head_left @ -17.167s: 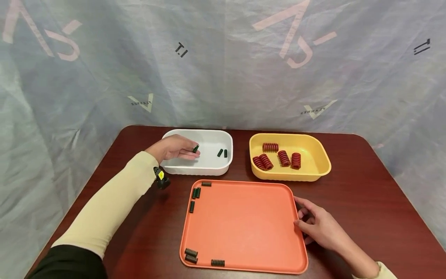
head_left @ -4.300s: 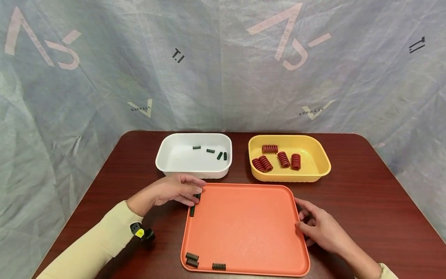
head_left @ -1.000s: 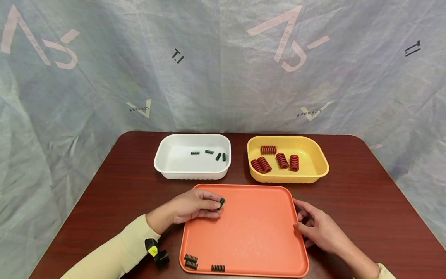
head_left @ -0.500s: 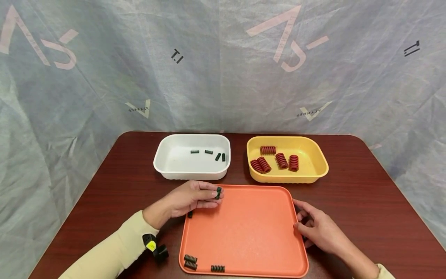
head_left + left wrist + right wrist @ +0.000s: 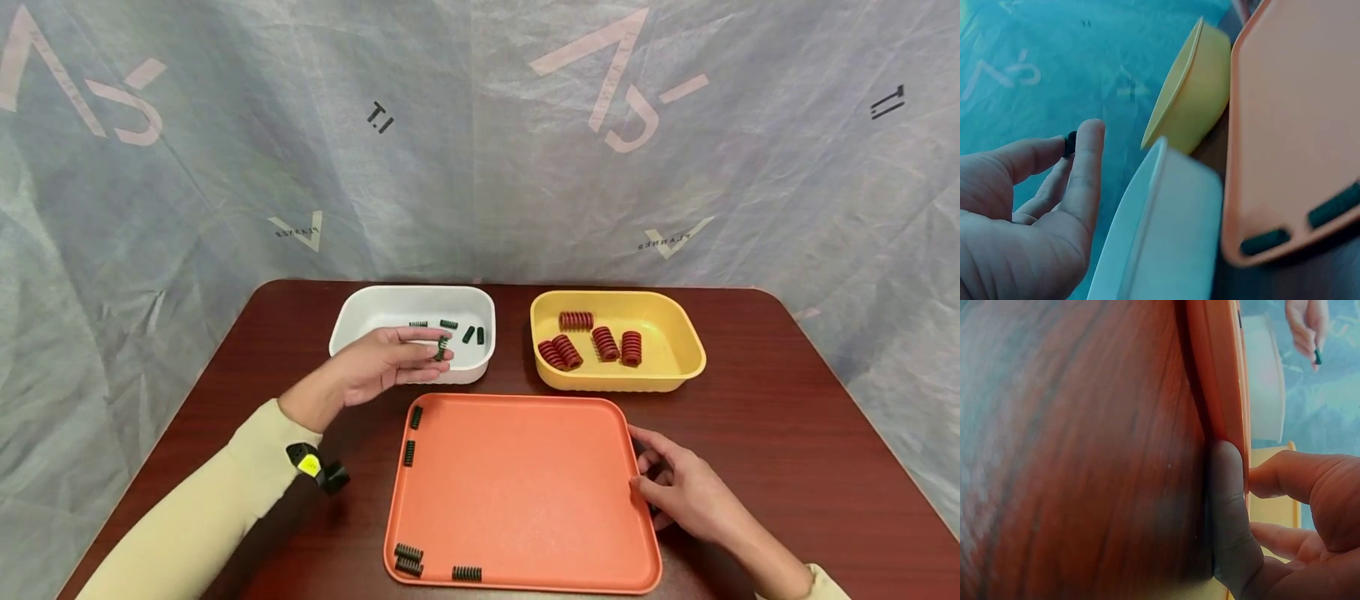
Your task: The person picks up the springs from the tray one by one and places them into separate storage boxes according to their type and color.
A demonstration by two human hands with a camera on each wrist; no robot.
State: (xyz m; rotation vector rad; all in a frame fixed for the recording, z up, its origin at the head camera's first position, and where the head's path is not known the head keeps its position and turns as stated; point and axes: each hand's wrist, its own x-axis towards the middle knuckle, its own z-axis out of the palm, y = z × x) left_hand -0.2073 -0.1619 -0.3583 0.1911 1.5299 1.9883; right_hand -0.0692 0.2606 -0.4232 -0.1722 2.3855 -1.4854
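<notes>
My left hand (image 5: 382, 362) pinches a small dark green coil spring (image 5: 442, 348) between thumb and fingers, above the front rim of the white bin (image 5: 408, 373). In the left wrist view only an end of that spring (image 5: 1070, 143) shows at the fingertips. My right hand (image 5: 686, 483) grips the right rim of the orange tray (image 5: 525, 492), the thumb at its edge and a finger (image 5: 1227, 481) along its outer side. Two dark springs (image 5: 409, 452) lie along the tray's left edge, two more (image 5: 408, 559) in its near left corner, and another (image 5: 467, 574) by the near edge.
Several small dark green springs (image 5: 468, 335) lie in the white bin. To its right stands a yellow bin (image 5: 667, 346) with several larger red springs (image 5: 631, 348). Everything rests on a dark red-brown table (image 5: 772, 400) with a grey printed sheet (image 5: 480, 150) behind it.
My left hand has lifted a green spring off the tray's far left corner and carried it away over the white bin's front. My right hand has stayed at the tray's rim.
</notes>
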